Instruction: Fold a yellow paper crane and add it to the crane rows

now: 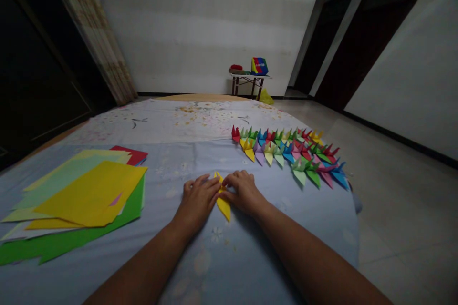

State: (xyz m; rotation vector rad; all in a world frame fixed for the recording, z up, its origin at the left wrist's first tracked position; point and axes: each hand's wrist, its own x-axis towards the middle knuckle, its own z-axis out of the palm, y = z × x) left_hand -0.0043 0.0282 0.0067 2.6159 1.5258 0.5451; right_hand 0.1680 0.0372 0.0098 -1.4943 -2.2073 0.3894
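A narrow piece of folded yellow paper (223, 206) lies on the pale blue bedsheet (171, 157), pinched at its top between my left hand (198, 198) and my right hand (243, 192). Both sets of fingertips press on it from either side. To the left of my hands lies a loose stack of coloured origami paper sheets (89, 195), yellow on top. Rows of multicoloured paper cranes (286, 152) stand to the right, a short way beyond my right hand.
The bed's far end has a white patterned sheet (179, 121). Past it stands a small table (249, 78) holding a rainbow-coloured box (259, 66) and a red object (236, 67). A yellow bag (266, 97) sits on the tiled floor (393, 209), with a curtain (91, 19) at the left.
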